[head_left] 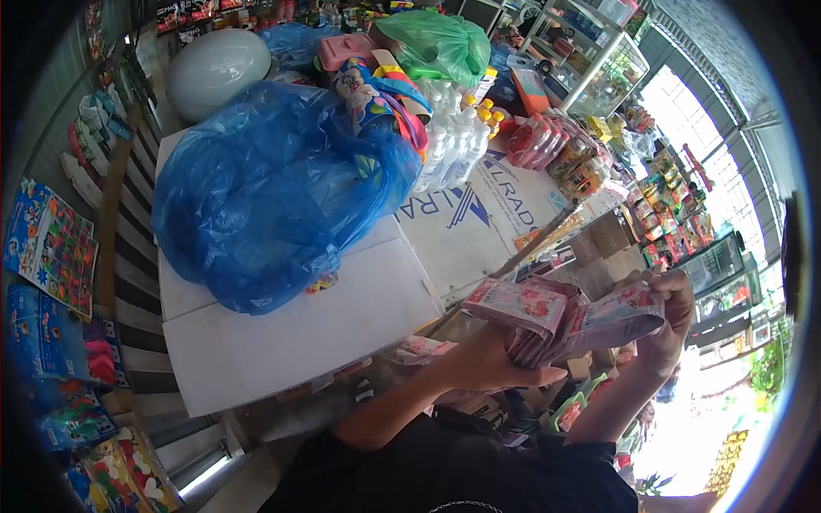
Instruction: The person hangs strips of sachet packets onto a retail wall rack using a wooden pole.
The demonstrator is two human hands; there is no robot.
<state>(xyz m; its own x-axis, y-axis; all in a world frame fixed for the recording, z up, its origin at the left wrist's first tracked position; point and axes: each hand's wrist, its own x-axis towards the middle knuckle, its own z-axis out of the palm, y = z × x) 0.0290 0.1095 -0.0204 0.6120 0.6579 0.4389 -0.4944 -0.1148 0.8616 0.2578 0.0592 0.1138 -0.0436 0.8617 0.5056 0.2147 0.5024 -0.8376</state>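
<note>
A stack of pink printed packets (519,304) rests in my left hand (487,357), whose thumb stretches along its lower side. My right hand (676,308) is closed on the outer end of another pink packet (614,318), which lies against the right side of the stack. Both hands are in front of my chest, to the right of the white board. More pink packets (421,349) lie below the board's edge, beyond my left forearm.
A big blue plastic bag (256,188) lies on the white board (299,350). Behind it are a green bag (440,43), clear bottles (451,137) and red bottles (534,144). Hanging goods (51,248) line the left railing, and a glass cabinet (599,60) stands at the back right.
</note>
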